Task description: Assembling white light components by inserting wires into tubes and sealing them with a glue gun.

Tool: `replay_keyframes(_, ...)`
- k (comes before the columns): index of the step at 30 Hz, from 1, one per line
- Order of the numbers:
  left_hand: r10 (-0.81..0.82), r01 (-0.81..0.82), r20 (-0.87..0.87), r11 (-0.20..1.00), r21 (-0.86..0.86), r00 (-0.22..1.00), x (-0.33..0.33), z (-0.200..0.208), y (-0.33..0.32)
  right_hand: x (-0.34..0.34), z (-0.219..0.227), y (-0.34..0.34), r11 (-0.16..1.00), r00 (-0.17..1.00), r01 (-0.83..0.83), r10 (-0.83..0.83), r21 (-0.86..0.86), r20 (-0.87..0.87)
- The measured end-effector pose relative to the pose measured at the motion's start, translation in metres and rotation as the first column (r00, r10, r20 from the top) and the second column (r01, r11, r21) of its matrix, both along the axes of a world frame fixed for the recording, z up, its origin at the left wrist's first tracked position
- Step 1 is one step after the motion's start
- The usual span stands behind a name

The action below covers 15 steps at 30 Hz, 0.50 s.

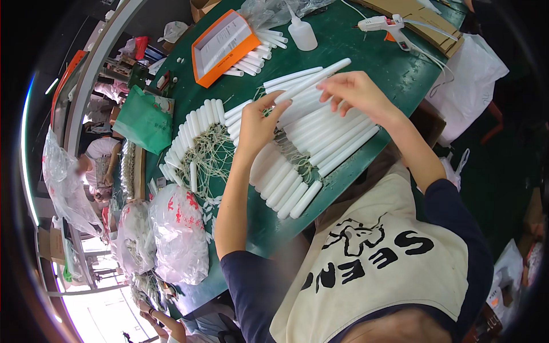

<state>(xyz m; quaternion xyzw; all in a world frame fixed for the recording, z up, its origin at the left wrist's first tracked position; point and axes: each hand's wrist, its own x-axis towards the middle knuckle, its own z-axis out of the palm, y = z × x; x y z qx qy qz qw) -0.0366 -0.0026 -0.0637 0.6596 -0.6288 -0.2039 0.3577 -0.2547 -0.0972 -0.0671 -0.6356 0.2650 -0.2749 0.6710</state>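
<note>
My left hand [258,123] is closed on the lower end of a white tube [320,77], which slants up to the right above the table. Close beside that tube is my right hand [360,97], its fingers apart and curved; whether a fingertip touches the tube I cannot tell. Under both hands lie rows of white tubes [343,141] side by side, with thin pale wires [294,148] between two of the rows. More short white tubes [283,186] lie toward the near edge. Left of my left forearm, another curved row of tubes [194,123] trails a tangle of wires [214,151].
The green table [337,31] carries an orange-rimmed box [224,48] by loose tubes, a white squeeze bottle [301,34] and a glue gun [386,26] with its cord. Plastic bags [180,234] stand at left; a white bag [466,86] hangs right. Other people work at far left.
</note>
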Motion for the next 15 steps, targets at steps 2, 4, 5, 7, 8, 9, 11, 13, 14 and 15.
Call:
replay_keyframes(2,0.051,-0.046,-0.040,0.992,0.113,0.998,0.007,0.001,0.002,0.005,0.006,0.007,0.996,0.999,0.000,-0.004,-0.085,-0.045)
replay_keyframes(4,0.018,-0.015,-0.049,0.998,0.068,0.999,0.008,0.000,0.003,0.010,0.007,0.012,0.336,0.946,0.304,-0.217,-0.891,0.241)
replay_keyframes(5,-0.017,0.018,-0.056,1.000,0.021,0.998,0.007,0.000,0.006,0.014,0.010,0.009,0.065,0.938,0.298,-0.204,-0.952,0.279)
replay_keyframes(7,-0.035,0.037,-0.054,0.999,0.037,0.998,0.004,0.004,0.009,0.019,0.007,0.001,-0.034,0.958,0.219,-0.181,-0.975,0.221)
replay_keyframes(8,-0.054,0.057,-0.052,0.997,0.052,0.997,0.002,0.007,0.011,0.020,0.004,0.000,-0.134,0.973,0.139,-0.165,-0.981,0.160)
replay_keyframes(9,-0.048,0.052,-0.031,0.990,0.132,0.998,0.004,0.010,0.015,0.024,-0.002,0.000,-0.134,0.975,0.141,-0.155,-0.981,0.161)
replay_keyframes(11,-0.088,0.094,-0.065,0.991,0.095,0.994,0.012,0.012,0.021,0.029,-0.015,0.000,0.108,0.992,0.009,-0.127,-0.994,-0.005)
replay_keyframes(13,-0.133,0.133,-0.001,0.991,0.034,0.991,0.027,0.012,0.027,0.030,-0.019,0.002,0.134,0.991,-0.008,-0.130,-0.991,-0.026)
replay_keyframes(14,-0.128,0.128,0.001,0.991,0.033,0.992,0.037,0.010,0.032,0.030,-0.020,0.002,0.161,0.989,-0.027,-0.141,-0.987,-0.050)
replay_keyframes(15,-0.119,0.113,0.124,0.992,0.054,0.985,0.045,0.010,0.037,0.030,-0.020,0.002,0.161,0.989,-0.026,-0.138,-0.987,-0.048)
